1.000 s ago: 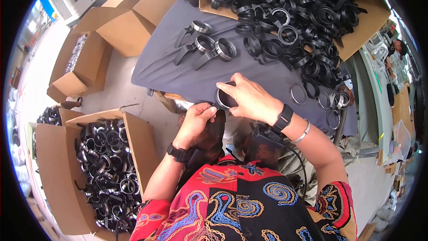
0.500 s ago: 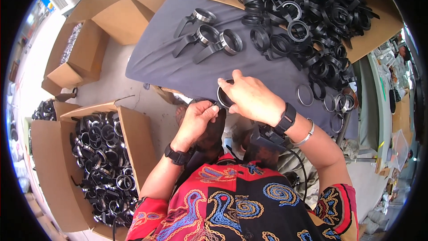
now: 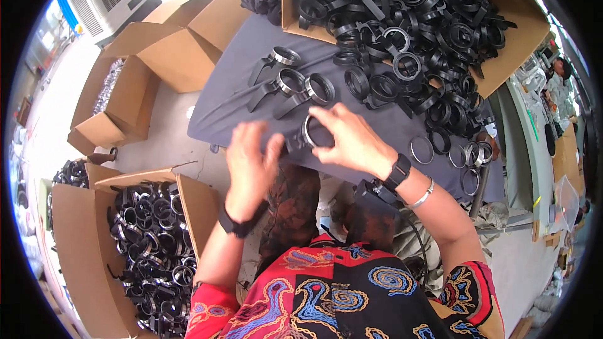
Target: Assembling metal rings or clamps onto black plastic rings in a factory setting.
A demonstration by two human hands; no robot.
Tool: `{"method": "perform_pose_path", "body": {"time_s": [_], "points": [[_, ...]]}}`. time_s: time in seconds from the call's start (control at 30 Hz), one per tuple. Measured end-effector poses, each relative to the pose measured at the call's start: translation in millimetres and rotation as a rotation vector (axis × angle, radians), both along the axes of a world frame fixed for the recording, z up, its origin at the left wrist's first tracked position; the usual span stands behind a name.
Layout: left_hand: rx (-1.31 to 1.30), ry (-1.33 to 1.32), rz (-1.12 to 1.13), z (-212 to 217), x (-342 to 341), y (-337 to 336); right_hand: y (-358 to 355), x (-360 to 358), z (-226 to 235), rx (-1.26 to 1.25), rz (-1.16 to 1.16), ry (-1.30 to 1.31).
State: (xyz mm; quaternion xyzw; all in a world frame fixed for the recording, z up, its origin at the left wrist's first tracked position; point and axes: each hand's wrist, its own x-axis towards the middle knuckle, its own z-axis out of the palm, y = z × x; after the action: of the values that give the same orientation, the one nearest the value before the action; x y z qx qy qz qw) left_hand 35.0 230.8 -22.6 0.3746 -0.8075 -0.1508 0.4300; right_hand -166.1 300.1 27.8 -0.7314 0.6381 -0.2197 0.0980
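My right hand (image 3: pixel 352 141) grips a black ring-shaped clamp part (image 3: pixel 309 133) with a metal ring in it, just above the near edge of the grey cloth-covered table (image 3: pixel 232 97). My left hand (image 3: pixel 251 163) is beside it, fingers touching the part's black handle end. Three similar finished clamps (image 3: pixel 295 81) lie on the cloth just beyond my hands. Loose metal rings (image 3: pixel 465 157) lie on the cloth to the right of my right wrist.
A big open cardboard box (image 3: pixel 502 56) heaped with black clamp parts stands at the far right of the table. Another open box (image 3: pixel 75 238) of black parts sits on the floor at lower left. More cardboard boxes (image 3: pixel 157 56) stand at upper left.
My hands have moved up and forward over the table edge with the clamp part. The camera view has shifted, so the table and boxes appear lower and nearer.
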Motion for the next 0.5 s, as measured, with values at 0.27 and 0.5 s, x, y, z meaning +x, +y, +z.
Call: {"method": "perform_pose_path", "body": {"time_s": [0.27, 0.5], "points": [[0.194, -0.356, -0.016, 4, -29, -115, -52, 4, -13, 0.063, -0.205, 0.009], [0.117, -0.345, -0.062, -1, -44, -147, -61, 0, -1, -0.153, -0.382, 0.257]]}}
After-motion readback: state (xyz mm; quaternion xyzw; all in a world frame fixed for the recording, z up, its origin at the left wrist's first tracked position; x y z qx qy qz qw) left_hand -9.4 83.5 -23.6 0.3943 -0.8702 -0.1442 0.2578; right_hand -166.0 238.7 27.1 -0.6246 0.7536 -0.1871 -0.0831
